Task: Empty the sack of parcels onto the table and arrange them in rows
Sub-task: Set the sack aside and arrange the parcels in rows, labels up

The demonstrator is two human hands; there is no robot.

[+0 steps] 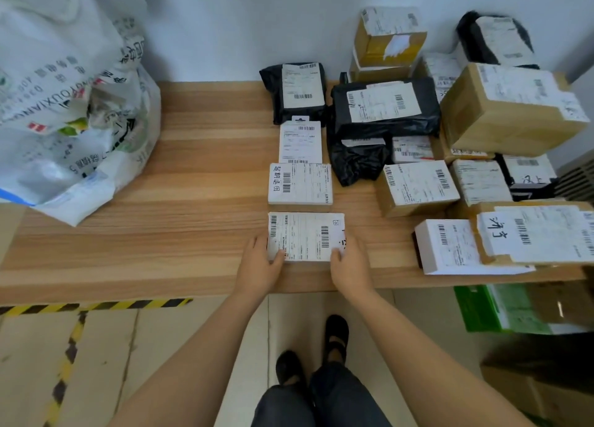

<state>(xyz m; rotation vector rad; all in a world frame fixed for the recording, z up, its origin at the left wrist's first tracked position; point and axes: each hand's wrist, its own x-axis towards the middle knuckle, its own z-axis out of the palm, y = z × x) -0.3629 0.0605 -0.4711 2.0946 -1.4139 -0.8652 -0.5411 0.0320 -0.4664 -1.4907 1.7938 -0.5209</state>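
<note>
A flat white parcel with barcoded labels lies near the front edge of the wooden table. My left hand holds its left end, thumb on top, and my right hand holds its right end the same way. Beyond it a column runs to the wall: a white parcel, a smaller white parcel and a black bagged parcel. The white printed sack stands bulging on the table's left end.
Several brown boxes and black bags are piled on the table's right side, up to the wall. Green and brown cartons sit on the floor at right. Yellow-black tape marks the floor below the table.
</note>
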